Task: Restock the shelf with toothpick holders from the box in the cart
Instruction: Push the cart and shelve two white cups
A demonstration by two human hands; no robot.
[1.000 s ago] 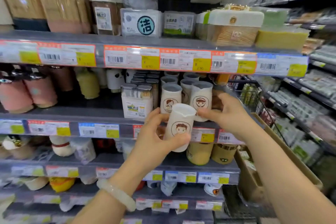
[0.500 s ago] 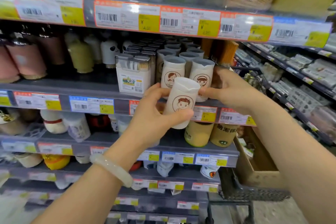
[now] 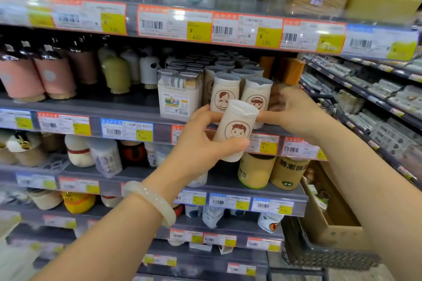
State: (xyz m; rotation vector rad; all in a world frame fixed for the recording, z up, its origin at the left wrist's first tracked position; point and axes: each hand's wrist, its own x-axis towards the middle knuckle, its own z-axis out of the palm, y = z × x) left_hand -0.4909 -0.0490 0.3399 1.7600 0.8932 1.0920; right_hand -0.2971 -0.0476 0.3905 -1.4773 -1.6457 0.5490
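Left-hand (image 3: 201,143) grip, cartoon-faced white holder (image 3: 236,130)

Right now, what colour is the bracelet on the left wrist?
Pale milky white bracelet, clearest in the head view.

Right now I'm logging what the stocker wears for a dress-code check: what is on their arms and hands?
Both forearms are bare, with no sleeves in view. The left wrist carries a smooth, pale, milky-white bangle, a plain round band. The left hand and right hand wear no gloves; no rings or watch show.
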